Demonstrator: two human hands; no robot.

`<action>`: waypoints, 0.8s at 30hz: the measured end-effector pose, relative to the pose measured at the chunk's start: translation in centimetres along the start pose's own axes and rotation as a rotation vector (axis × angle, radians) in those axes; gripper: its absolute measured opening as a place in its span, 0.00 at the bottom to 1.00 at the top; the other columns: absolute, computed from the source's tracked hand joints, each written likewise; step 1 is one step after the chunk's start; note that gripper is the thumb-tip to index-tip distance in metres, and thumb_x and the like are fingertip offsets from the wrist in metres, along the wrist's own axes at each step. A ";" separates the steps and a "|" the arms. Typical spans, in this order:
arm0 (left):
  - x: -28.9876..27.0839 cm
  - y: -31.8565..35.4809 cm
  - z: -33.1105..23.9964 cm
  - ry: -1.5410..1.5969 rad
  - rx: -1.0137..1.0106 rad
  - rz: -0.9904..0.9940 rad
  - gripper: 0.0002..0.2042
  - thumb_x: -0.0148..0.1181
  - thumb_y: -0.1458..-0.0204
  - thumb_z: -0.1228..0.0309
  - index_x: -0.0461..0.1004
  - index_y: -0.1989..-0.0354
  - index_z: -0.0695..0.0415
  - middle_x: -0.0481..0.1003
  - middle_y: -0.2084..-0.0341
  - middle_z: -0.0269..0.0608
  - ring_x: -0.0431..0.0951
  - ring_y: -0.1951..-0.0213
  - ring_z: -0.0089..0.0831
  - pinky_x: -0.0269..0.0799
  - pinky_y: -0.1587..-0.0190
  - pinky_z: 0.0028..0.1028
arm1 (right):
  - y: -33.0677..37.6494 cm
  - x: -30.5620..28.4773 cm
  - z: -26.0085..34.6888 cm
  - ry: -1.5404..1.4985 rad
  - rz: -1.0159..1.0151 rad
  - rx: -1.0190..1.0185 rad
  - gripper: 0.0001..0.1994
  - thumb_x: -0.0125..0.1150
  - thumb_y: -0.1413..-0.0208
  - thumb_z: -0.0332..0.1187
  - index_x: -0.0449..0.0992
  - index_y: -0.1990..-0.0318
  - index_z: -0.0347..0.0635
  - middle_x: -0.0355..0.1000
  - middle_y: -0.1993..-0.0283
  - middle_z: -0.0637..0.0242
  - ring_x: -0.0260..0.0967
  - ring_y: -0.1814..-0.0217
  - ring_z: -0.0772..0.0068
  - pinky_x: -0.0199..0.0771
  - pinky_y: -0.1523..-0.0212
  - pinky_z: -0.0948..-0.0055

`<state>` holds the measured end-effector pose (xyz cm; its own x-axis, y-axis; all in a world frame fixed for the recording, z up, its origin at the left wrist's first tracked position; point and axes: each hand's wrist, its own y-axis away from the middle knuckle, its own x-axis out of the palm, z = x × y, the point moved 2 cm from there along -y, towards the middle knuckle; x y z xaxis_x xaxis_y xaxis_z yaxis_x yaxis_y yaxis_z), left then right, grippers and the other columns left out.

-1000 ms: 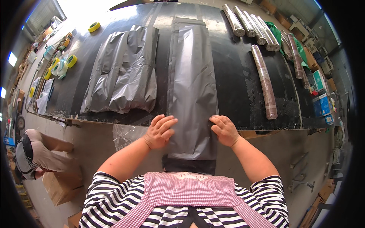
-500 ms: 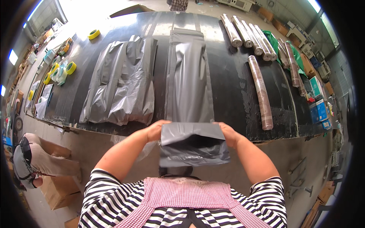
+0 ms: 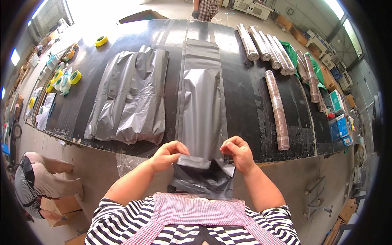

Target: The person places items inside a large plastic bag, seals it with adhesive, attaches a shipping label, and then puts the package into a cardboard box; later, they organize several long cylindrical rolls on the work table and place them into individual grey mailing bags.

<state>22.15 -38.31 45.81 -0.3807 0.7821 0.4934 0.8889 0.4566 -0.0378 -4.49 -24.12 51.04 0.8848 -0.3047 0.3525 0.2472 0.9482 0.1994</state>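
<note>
A long grey plastic bag (image 3: 202,110) lies lengthwise down the middle of the dark table, its near end hanging over the front edge. The bag's mouth sags loosely in front of my apron, showing a black inside. My left hand (image 3: 168,155) pinches the mouth's left edge between thumb and fingers. My right hand (image 3: 239,154) is raised just above the mouth's right corner, fingertips pressed together; whatever they hold, if anything, is too small to make out. Left of this bag lies a wide stack of similar grey plastic bags (image 3: 128,98).
Shiny wrapped rolls (image 3: 265,45) lie at the table's (image 3: 245,106) far right, with a brown wrapped roll (image 3: 277,110) nearer. Yellow tape rolls (image 3: 75,77) sit on the left. One person (image 3: 45,175) bends over a cardboard box (image 3: 67,206) at lower left; another person (image 3: 207,9) stands beyond the table.
My right hand has left the bag's right corner, with its fingertips now together. The mouth has sagged and narrowed. The person beyond the table has shifted right.
</note>
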 end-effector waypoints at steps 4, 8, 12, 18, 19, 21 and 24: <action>0.0 2.7 2.2 0.187 -0.088 -0.347 0.04 0.56 0.44 0.79 0.70 0.61 0.59 0.76 0.63 0.41 0.77 0.61 0.26 0.74 0.56 0.27 | 2.8 -2.4 -1.2 0.278 -0.168 -0.054 0.06 0.51 0.35 0.26 0.73 0.56 0.38 0.78 0.60 0.61 0.76 0.57 0.70 0.75 0.51 0.71; 0.9 3.5 2.7 0.016 -0.112 -0.553 0.03 0.55 0.44 0.74 0.69 0.63 0.57 0.77 0.67 0.38 0.76 0.63 0.24 0.72 0.58 0.24 | 6.5 0.0 0.2 0.688 0.224 -0.268 0.42 0.56 0.58 0.19 0.52 0.29 0.37 0.60 0.32 0.53 0.63 0.34 0.65 0.62 0.35 0.63; 0.9 2.6 2.3 0.089 -0.040 -0.487 0.06 0.56 0.45 0.77 0.70 0.59 0.57 0.76 0.67 0.35 0.76 0.63 0.24 0.71 0.56 0.23 | 6.4 3.7 2.0 0.624 0.100 -0.278 0.43 0.70 0.57 0.27 0.56 0.31 0.40 0.67 0.39 0.56 0.65 0.38 0.65 0.62 0.37 0.64; 2.1 -2.9 -3.1 0.028 -0.023 -0.459 0.13 0.62 0.44 0.74 0.74 0.51 0.64 0.79 0.58 0.40 0.79 0.58 0.28 0.76 0.53 0.30 | -2.1 2.8 1.7 0.277 -0.323 -0.159 0.10 0.65 0.41 0.29 0.72 0.74 0.43 0.63 0.76 0.83 0.53 0.74 0.92 0.53 0.74 0.85; 1.8 -4.2 -3.3 0.049 -0.077 -0.514 0.12 0.62 0.43 0.72 0.75 0.53 0.64 0.80 0.60 0.40 0.79 0.60 0.28 0.77 0.55 0.30 | -3.4 2.1 1.1 0.197 -0.363 -0.157 0.10 0.65 0.41 0.31 0.73 0.74 0.43 0.63 0.77 0.83 0.53 0.74 0.92 0.52 0.74 0.85; 0.0 -6.4 -1.4 -0.105 -0.090 -0.608 0.11 0.63 0.42 0.67 0.78 0.61 0.64 0.80 0.65 0.36 0.78 0.66 0.23 0.75 0.63 0.27 | -5.4 -0.1 -1.5 0.207 -0.428 -0.169 0.10 0.64 0.40 0.31 0.73 0.74 0.44 0.63 0.76 0.83 0.53 0.74 0.92 0.52 0.74 0.84; -2.7 -7.9 1.3 -0.752 0.012 -0.741 0.14 0.63 0.43 0.61 0.79 0.68 0.62 0.78 0.72 0.41 0.78 0.69 0.32 0.73 0.63 0.36 | -6.6 -0.9 -3.2 0.416 -0.537 -0.172 0.12 0.65 0.41 0.33 0.74 0.75 0.40 0.66 0.78 0.79 0.56 0.76 0.88 0.58 0.75 0.80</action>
<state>15.80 -43.47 43.65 -0.8909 0.3660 -0.2689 0.3687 0.9286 0.0421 -5.68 -29.78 46.48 0.6918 -0.7082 -0.1406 0.7212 0.6870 0.0883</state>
